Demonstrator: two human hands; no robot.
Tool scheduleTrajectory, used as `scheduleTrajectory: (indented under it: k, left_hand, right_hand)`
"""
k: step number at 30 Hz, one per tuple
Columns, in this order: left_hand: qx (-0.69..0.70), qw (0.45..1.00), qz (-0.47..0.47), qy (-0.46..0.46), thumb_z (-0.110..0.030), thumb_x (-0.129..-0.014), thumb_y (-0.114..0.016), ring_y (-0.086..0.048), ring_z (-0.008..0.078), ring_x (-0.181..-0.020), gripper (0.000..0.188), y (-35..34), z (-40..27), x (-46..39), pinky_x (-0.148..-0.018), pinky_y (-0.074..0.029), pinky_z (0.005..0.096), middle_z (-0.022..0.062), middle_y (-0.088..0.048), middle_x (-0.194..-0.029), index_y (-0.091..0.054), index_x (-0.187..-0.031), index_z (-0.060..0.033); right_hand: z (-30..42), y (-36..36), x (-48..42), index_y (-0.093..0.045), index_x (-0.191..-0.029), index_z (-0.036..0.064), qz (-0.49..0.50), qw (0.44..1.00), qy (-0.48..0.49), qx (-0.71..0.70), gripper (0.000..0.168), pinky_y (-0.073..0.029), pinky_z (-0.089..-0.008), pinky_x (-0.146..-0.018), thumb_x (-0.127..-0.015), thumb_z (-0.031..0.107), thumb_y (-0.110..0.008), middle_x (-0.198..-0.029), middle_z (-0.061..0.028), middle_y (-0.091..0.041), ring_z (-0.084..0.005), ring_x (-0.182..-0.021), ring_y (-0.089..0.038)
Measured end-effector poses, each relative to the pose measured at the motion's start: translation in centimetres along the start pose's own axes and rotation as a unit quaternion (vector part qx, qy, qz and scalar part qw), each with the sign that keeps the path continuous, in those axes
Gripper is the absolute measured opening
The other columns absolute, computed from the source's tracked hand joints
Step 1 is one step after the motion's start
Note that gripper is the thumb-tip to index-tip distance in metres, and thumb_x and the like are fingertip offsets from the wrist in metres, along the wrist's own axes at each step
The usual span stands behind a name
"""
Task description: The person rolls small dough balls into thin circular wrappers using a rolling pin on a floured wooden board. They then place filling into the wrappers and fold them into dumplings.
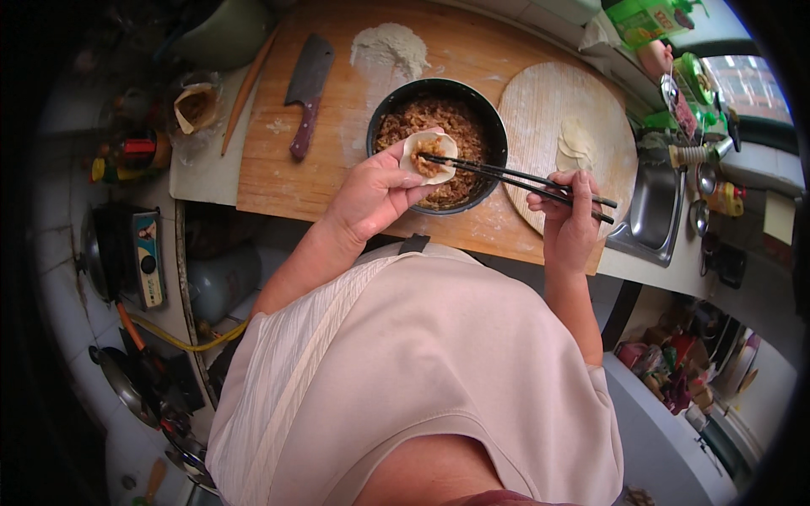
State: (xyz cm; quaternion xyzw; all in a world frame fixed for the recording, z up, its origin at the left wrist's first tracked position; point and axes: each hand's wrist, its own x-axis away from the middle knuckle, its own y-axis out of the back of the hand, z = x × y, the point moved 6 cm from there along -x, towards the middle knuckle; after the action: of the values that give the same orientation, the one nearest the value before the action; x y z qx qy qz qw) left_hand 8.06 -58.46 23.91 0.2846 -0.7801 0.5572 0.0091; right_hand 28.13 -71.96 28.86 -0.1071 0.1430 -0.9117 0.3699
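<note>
My left hand [378, 193] holds a round dough wrapper [448, 147] with a lump of meat filling [425, 166] on it, above the near left part of a dark round pot [500, 136] of the same filling. In my right hand [573, 205] is a pair of dark chopsticks [516, 175], whose tips touch the filling on the wrapper. Right of the pot, a round wooden board [528, 95] carries several overlapping dough wrappers [576, 147], just beyond my right hand.
On the large wooden board [278, 196] lie a cleaver [310, 95] at the left and a heap of flour [392, 47] behind the pot. A wooden rolling pin [249, 95] lies along its left edge. At the right is a metal sink [655, 209]; an opened bag [195, 109] stands far left.
</note>
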Motion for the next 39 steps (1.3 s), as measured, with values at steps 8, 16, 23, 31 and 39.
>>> scheduleTrajectory:
  k: [8, 16, 23, 31, 39]
  left_hand:
    - [0.005, 1.0, 0.019, 0.013, 0.018, -0.082, -0.04, -0.05, 0.0278, -0.123, 0.061, -0.4, 0.3, -0.1, -0.106, -0.043, 0.0371, 0.0175, -0.044, -0.136, -0.033, -0.141, 0.0025]
    - [-0.026, 1.0, 0.007, 0.015, 0.017, -0.083, -0.042, -0.05, 0.0263, -0.123, 0.061, -0.6, 0.5, -0.1, -0.107, -0.042, 0.0362, 0.0171, -0.046, -0.135, -0.033, -0.142, 0.0018]
    - [-0.026, 0.999, 0.013, 0.018, 0.014, -0.085, -0.044, -0.052, 0.0252, -0.121, 0.059, -0.2, 0.6, -0.1, -0.106, -0.042, 0.0356, 0.0163, -0.047, -0.135, -0.034, -0.141, 0.0007]
    - [-0.018, 0.998, 0.039, 0.054, 0.012, -0.085, -0.044, -0.05, 0.026, -0.124, 0.058, -0.6, 0.8, 0.3, -0.107, -0.041, 0.0359, 0.0174, -0.046, -0.136, -0.034, -0.141, 0.0018]
    - [0.008, 0.997, 0.043, 0.06, 0.012, -0.083, -0.044, -0.047, 0.0292, -0.126, 0.061, -0.5, 1.0, 0.4, -0.107, -0.041, 0.04, 0.0196, -0.043, -0.138, -0.032, -0.142, 0.0027]
  right_hand:
    - [0.2, 0.8, -0.7, -0.054, -0.09, 0.0, -0.022, 0.999, -0.019, -0.021, 0.025, -0.056, -0.0291, -0.053, -0.099, 0.022, -0.045, -0.077, -0.0117, -0.061, -0.0228, -0.059, -0.066]
    - [-0.7, 0.1, -1.2, -0.054, -0.088, 0.0, -0.01, 0.999, -0.04, -0.004, 0.025, -0.057, -0.0294, -0.053, -0.099, 0.021, -0.047, -0.075, -0.0122, -0.061, -0.0225, -0.057, -0.066]
    - [-0.2, 0.2, -1.2, -0.054, -0.088, -0.002, 0.033, 0.999, -0.035, -0.006, 0.027, -0.057, -0.0292, -0.053, -0.099, 0.022, -0.046, -0.074, -0.013, -0.062, -0.0225, -0.057, -0.066]
    - [-0.3, 0.8, -2.2, -0.055, -0.086, -0.002, 0.005, 0.998, -0.05, -0.028, 0.026, -0.056, -0.0283, -0.052, -0.098, 0.02, -0.047, -0.071, -0.014, -0.062, -0.022, -0.054, -0.065]
    - [-0.3, 0.5, -2.4, -0.055, -0.085, -0.002, 0.049, 0.997, -0.058, 0.018, 0.025, -0.055, -0.0297, -0.05, -0.097, 0.019, -0.048, -0.069, -0.0136, -0.061, -0.0222, -0.054, -0.064]
